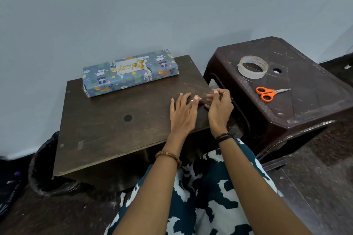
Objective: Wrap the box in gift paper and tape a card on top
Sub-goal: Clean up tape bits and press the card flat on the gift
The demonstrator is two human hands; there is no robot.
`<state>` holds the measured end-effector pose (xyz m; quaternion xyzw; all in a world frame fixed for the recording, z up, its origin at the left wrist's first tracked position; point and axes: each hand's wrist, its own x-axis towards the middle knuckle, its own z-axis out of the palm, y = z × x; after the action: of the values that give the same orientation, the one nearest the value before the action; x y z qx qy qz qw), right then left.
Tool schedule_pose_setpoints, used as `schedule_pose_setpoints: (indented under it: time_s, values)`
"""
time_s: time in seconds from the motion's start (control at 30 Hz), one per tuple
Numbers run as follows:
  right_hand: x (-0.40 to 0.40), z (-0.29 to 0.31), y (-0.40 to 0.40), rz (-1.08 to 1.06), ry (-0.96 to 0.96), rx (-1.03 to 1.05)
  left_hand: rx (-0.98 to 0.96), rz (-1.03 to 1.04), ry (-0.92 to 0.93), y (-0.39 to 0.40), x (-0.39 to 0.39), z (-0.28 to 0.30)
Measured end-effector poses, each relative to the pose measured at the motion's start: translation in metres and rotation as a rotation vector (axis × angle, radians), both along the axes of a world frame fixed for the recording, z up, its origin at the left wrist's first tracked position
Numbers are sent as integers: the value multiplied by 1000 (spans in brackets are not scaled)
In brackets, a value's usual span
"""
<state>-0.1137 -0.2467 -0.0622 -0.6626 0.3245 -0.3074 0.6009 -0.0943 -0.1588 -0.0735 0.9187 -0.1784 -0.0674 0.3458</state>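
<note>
The box (133, 80), wrapped in blue animal-print gift paper, lies at the far edge of the small dark wooden table (114, 124). A white "Happy Birthday" card (130, 66) sits on top of it. Both hands are at the table's right edge, well apart from the box. My left hand (183, 112) lies flat on the wood with fingers straight, its index fingertip touching a small clear piece of tape (200, 98). My right hand (219, 108) has its fingers curled and pinches the other end of that tape piece.
A dark plastic stool (309, 105) stands right of the table and carries a roll of clear tape (252, 75) and orange-handled scissors (267, 93). A bin lined with a black bag (42, 168) sits at the table's near left. A pale wall rises behind.
</note>
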Motion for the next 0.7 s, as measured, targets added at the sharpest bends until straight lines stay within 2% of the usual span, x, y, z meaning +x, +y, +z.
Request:
schedule_pose_setpoints:
  time_s: [0.33,0.57,0.63,0.7]
  values:
    - [-1,1,-5,-72,-24,159,15,-10,30,-3,4,-3]
    - [-4,3,-8,-111,-10,283,-327,40,193,-1,7,4]
    - [-7,2,-8,-63,33,231,-404,62,224,0,10,3]
    - [-10,-1,-9,36,130,69,-463,83,264,0,11,4]
